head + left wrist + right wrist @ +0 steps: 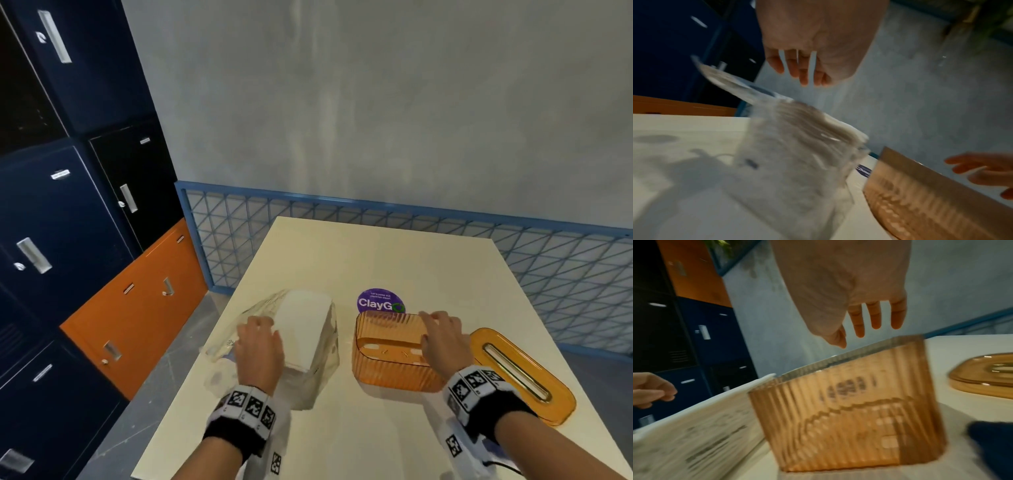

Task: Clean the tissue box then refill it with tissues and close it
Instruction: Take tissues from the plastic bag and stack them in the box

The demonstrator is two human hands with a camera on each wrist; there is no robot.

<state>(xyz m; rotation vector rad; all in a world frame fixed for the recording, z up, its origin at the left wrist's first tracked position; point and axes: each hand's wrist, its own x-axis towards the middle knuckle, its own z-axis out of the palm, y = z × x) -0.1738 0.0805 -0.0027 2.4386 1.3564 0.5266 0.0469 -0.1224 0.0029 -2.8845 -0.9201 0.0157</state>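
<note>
Risk first: with the left hand [259, 346] hovering slack-fingered just above the clear-wrapped tissue pack [301, 334], gripping nothing, a grab at the loose film alone would likely let the stack slide or spill, and the flimsy wrap could tear or snag on the way into the box. Same hazard at the amber ribbed tissue box [387, 353]: right hand [442, 342] poised over its open top, fingers relaxed and apart from the rim in the wrist view, holding nothing, so a careless push could probably skid the light plastic box across the smooth bench [376, 253] or tip it. Tissue box standing upright, lidless and apparently empty, its floor showing through the walls; whether wiped clean, impossible to tell. Pack just left of the box, not touching it, with white folded tissues inside the wrap and the film standing open on the side away from the box. Slotted amber lid [520, 373] lying flat just right of the box, close enough to be knocked by the right wrist. Purple ClayGo sticker [380, 301] directly behind the box. Dark cloth-like shape [995, 447] near the box's right corner in the right wrist view, too blurred to identify.
</note>
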